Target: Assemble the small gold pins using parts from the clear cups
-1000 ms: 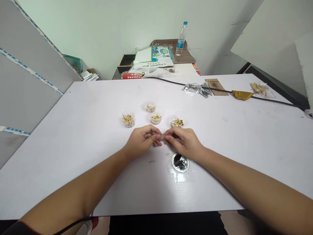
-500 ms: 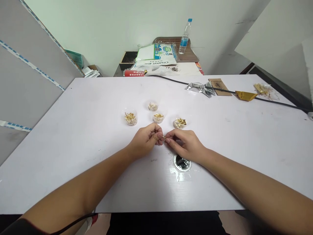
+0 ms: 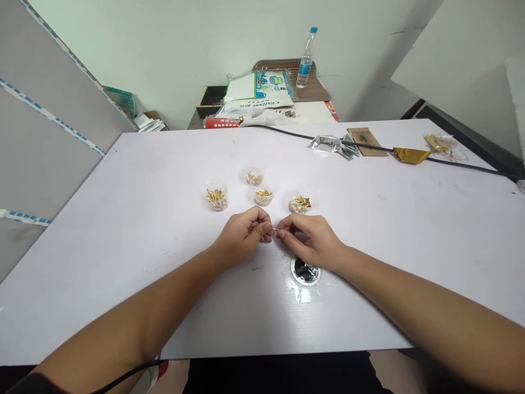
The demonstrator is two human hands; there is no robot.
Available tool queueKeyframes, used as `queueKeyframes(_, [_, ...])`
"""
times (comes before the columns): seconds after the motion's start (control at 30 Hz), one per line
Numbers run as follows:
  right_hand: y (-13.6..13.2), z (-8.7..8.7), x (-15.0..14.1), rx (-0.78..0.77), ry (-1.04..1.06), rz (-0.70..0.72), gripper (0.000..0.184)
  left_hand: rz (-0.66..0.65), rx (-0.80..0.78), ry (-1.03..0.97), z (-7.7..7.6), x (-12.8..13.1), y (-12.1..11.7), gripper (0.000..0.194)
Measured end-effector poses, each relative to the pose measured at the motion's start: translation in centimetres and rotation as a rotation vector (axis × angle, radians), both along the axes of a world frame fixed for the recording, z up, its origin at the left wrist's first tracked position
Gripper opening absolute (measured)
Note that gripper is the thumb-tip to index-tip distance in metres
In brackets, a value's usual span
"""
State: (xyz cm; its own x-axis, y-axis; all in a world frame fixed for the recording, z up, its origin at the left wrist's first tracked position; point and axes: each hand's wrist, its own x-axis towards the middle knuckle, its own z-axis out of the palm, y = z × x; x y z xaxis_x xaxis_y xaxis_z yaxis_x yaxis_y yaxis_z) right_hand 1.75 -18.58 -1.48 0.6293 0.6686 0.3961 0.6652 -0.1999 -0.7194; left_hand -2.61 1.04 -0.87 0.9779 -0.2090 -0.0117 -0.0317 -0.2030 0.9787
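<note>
My left hand (image 3: 245,236) and my right hand (image 3: 309,239) meet fingertip to fingertip over the white table (image 3: 135,219). Both are pinched on a tiny gold pin (image 3: 274,229) held between them. Just beyond the hands stand several small clear cups of gold parts: one at the left (image 3: 216,197), one at the back (image 3: 254,177), one in the middle (image 3: 263,196) and one at the right (image 3: 301,204). Close under my right hand lies a round shiny metal piece (image 3: 304,271) set in the table.
A black cable (image 3: 451,162) runs across the far right of the table. Beside it lie a crumpled silver bag (image 3: 330,144), a brown packet (image 3: 366,140) and a gold bag (image 3: 411,155). A water bottle (image 3: 305,58) and papers sit on a desk behind.
The hands have stayed pinched together on the small part, shifting only slightly. The view has moved a little.
</note>
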Motion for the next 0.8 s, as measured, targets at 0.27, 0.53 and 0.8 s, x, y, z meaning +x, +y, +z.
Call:
queueKeyframes(0.27, [-0.03, -0.11, 0.03, -0.015, 0.010, -0.011, 0.011, 0.007, -0.002, 0.017, 0.06, 0.06, -0.03, 0.020])
queueKeyframes(0.53, [-0.09, -0.08, 0.04, -0.009, -0.014, -0.005, 0.011, 0.007, 0.016, 0.009, 0.14, 0.03, -0.06, 0.019])
queueKeyframes(0.8, [-0.02, -0.09, -0.19, 0.004, -0.121, -0.028, 0.012, 0.044, 0.187, -0.098, -0.05, -0.40, -0.03, 0.015])
